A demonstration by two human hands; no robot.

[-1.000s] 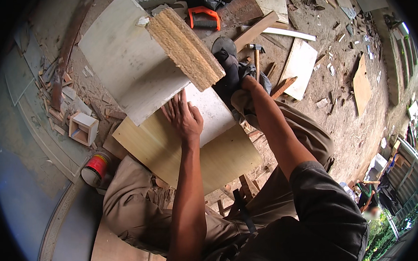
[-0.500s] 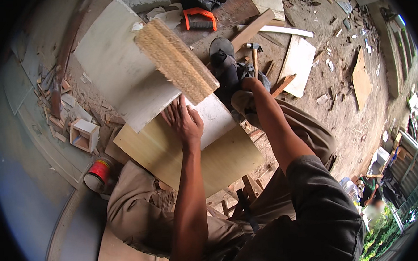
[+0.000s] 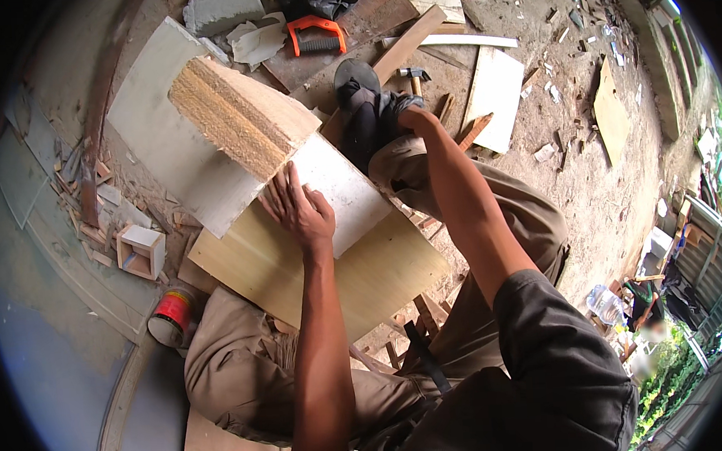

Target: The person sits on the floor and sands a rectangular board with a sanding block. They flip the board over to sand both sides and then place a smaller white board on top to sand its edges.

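My left hand (image 3: 301, 212) lies with its fingers stretched out, the fingertips against the lower edge of a thick wooden piece (image 3: 237, 122) with a rough, layered tan edge and a pale side. That piece rests on pale white panels (image 3: 186, 165), above a yellowish plywood sheet (image 3: 331, 284) across my lap. My right arm reaches forward past my knee. The right hand (image 3: 410, 118) is at a dark, crumpled item beside my shoe, below a hammer (image 3: 415, 77). Its fingers are hidden, so whether it grips the hammer's handle cannot be made out.
An orange-handled saw (image 3: 316, 35) lies beyond the panels. Scrap boards, such as a white one (image 3: 495, 98), and wood chips litter the ground. At left stand a small wooden box (image 3: 141, 252) and a red-labelled can (image 3: 172, 315). My shoe (image 3: 357, 77) is near the hammer.
The thick wooden piece has shifted left and turned, showing more of its pale side. My right hand has moved forward, closer to the hammer. The whole view has shifted slightly.
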